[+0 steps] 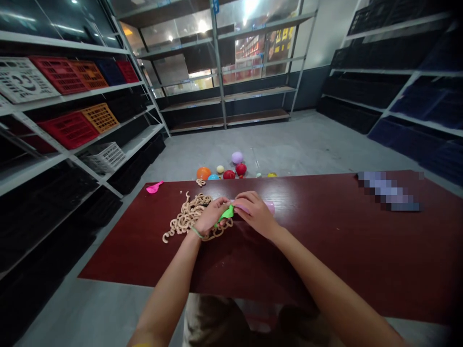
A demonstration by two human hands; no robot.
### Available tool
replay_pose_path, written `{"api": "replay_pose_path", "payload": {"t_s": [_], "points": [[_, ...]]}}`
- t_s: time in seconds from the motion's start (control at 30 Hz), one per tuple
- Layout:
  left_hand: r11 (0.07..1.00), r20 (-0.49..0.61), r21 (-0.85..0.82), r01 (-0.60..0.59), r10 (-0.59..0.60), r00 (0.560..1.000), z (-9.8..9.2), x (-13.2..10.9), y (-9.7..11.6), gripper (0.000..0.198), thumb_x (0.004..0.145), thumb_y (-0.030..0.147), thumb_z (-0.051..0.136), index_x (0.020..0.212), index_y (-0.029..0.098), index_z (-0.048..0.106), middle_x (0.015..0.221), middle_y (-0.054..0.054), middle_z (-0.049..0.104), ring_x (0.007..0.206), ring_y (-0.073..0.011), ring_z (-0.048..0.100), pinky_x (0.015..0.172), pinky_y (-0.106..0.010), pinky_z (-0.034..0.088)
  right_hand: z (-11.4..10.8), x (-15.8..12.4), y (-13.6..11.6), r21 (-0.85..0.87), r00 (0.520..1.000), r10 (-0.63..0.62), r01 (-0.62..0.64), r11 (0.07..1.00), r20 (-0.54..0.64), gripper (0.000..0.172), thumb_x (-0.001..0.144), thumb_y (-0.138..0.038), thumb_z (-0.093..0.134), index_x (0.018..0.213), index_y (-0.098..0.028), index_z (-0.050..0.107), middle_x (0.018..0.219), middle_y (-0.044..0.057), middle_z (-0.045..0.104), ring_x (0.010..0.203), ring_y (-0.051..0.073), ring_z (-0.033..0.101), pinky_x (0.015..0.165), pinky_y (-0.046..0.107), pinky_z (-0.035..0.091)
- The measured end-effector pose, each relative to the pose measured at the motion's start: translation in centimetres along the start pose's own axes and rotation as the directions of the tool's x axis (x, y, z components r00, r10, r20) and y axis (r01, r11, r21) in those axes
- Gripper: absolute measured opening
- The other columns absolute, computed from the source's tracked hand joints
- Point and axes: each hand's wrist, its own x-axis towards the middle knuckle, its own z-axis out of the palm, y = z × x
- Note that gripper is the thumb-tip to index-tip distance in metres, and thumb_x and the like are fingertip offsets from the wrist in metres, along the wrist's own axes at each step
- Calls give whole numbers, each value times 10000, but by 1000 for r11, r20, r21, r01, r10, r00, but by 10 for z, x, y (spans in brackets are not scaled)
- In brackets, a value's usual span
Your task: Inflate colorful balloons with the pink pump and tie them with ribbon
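Observation:
My left hand is closed on a limp green balloon over the table. Beside it, my right hand curls its fingers round a pale pink tube that looks like a hand balloon pump. The balloon's neck meets the fingertips of my right hand at the tube's left end; whether it sits over the nozzle is hidden. Under and left of my left hand spreads a heap of tan, ring-like curled pieces. A flat bright pink balloon lies near the table's far left corner.
The dark red table spans the front. A blurred-out object lies at its far right. Beyond the far edge, several inflated balloons, among them an orange one and a lilac one, rest on the floor. Shelves with crates stand left.

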Motion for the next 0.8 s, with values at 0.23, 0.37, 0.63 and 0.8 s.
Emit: {"api": "replay_pose_path", "payload": {"t_s": [0.23, 0.37, 0.63, 0.8], "points": [[988, 140, -73, 136, -124, 982, 3, -7, 3, 425, 851, 530, 620, 1019, 141, 655, 747, -88, 702, 543, -138, 637, 502, -221, 487, -8, 1, 10, 41, 971, 207, -204, 978, -122, 184, 963, -316, 428, 929, -233, 589, 989, 66, 643, 981, 224, 544, 906, 401, 445], [969, 272, -64, 237, -212, 939, 1, -10, 1, 397, 841, 481, 662, 977, 110, 688, 776, -137, 723, 604, -174, 687, 565, -256, 541, -10, 1, 14, 42, 959, 255, -251, 967, -125, 198, 964, -335, 417, 917, -236, 582, 960, 60, 637, 954, 220, 546, 879, 385, 447], [940, 69, -342, 21, 2, 998, -15, -9, 8, 225, 826, 317, 721, 905, 119, 651, 729, -66, 688, 521, -108, 639, 511, -196, 524, -8, -5, 21, -138, 978, 202, -208, 968, -51, 308, 977, -342, 414, 1188, -214, 597, 1114, 78, 670, 1036, 230, 581, 917, 382, 431], [766, -482, -494, -410, 151, 863, -40, 2, 13, 125, 909, 261, 608, 991, 170, 629, 960, -56, 717, 791, -103, 704, 735, -206, 566, -6, -16, 27, -441, 955, 179, -60, 896, 235, 529, 918, -448, 523, 1407, -252, 483, 1225, 107, 649, 1059, 291, 584, 878, 420, 403]]}}
